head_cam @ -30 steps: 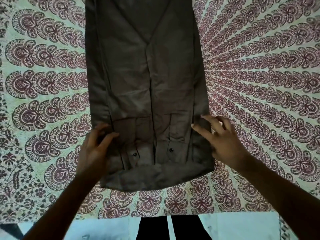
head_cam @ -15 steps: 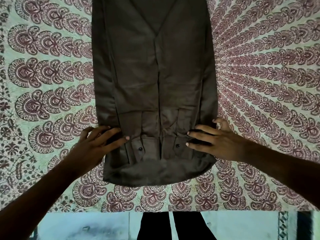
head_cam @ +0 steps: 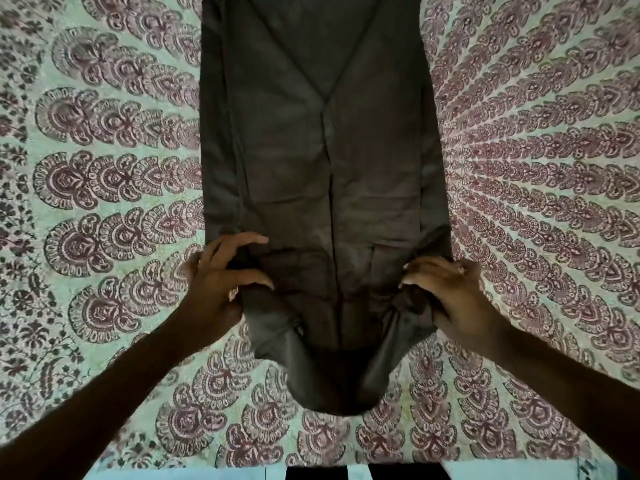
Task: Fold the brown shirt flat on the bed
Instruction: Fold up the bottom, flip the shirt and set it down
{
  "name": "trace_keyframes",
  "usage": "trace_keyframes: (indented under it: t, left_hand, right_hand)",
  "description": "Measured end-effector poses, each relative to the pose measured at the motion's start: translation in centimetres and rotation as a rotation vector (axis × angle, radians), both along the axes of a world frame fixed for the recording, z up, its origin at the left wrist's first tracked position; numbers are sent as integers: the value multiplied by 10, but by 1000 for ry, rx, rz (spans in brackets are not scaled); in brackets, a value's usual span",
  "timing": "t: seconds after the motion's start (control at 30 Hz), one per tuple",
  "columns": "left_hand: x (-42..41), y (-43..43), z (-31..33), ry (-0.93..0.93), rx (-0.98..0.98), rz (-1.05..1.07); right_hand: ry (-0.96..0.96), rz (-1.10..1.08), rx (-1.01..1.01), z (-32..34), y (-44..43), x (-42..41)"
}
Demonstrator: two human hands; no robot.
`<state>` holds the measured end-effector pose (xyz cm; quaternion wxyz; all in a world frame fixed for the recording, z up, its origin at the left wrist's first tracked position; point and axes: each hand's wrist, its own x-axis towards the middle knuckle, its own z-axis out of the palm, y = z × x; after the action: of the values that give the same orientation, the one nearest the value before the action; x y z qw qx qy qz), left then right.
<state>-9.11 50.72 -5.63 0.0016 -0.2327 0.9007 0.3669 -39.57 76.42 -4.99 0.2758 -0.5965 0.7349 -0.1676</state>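
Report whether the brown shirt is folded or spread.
Partly folded: the brown shirt lies as a narrow strip; left hand and right hand grip its bunched near end.

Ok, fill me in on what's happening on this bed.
A person is folding a brown shirt on a patterned bedspread. The shirt lies as a long narrow strip running away from them. The left hand grips its near left edge and the right hand grips the near right edge, so the near end is bunched up between them. The far part lies flat. The crosswise fold is not yet made.
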Motion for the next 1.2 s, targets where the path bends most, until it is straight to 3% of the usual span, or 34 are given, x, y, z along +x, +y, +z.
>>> trace_keyframes:
  t: [0.07,0.13,0.2,0.33,0.43,0.6,0.93,1.03,1.2]
  left_hand:
    - [-23,-18,13,158,352,90]
    - [-58,-39,32,210,698,442]
    - [-82,-60,30,153,894,774]
    - [-104,-104,14,-35,751,882]
    - [-119,-120,4,-131,672,962]
    - [-133,-121,2,-36,604,1102]
    - [-134,-115,9,11,432,1137]
    - [-131,-128,6,46,371,1101]
    - [-121,-140,10,135,515,1013]
  right_hand:
    - [-256,-196,-59,7,-17,-7]
    - [-488,-389,-102,14,-38,-20]
    - [-682,-558,-119,19,-64,-38]
    - [-661,-804,-32,8,-136,-91]
    - [-622,-866,81,-3,-172,-114]
    - [-662,-998,47,-10,-189,-125]
    - [-607,-980,-81,-12,-212,-141]
    - [-677,-985,-134,-9,-212,-138]
    - [-974,-1004,-179,3,-206,-136]
